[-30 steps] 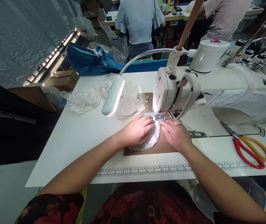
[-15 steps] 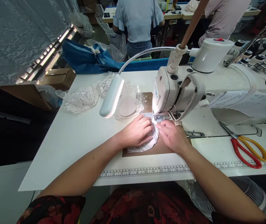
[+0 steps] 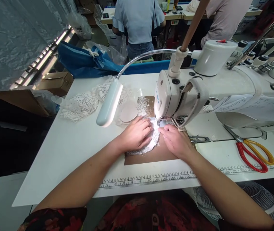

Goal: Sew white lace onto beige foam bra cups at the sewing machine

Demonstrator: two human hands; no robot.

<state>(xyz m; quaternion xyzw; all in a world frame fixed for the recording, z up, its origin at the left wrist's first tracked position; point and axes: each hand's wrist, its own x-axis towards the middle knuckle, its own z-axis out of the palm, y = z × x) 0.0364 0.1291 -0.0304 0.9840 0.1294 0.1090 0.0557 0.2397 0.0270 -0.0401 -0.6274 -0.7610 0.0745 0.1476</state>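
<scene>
A white lace piece (image 3: 155, 140), curved along its outer edge, lies under the needle area of a white sewing machine (image 3: 167, 93). My left hand (image 3: 136, 134) rests flat across the lace, fingers stretched toward the needle. On the other side, my right hand (image 3: 176, 140) has its fingers bent and drawn together, the index fingertip at the lace's edge close to the presser foot; its thumb is hidden. Beneath the lace is a brown plate (image 3: 149, 159) on the white table (image 3: 79, 150). The needle itself is too small to make out.
Lace pieces (image 3: 80, 106) and a pale rounded pad (image 3: 128, 111) lie left of the machine, below a lamp (image 3: 109, 102) on a bendable neck. Scissors (image 3: 252, 154) lie at right, near a printed ruler strip (image 3: 149, 180). Two people (image 3: 139, 22) sit beyond the table.
The lace piece has shifted slightly and turned under my hands, its lower edge now a little farther from me. My left hand moved with it; the whole view has also shifted a little.
</scene>
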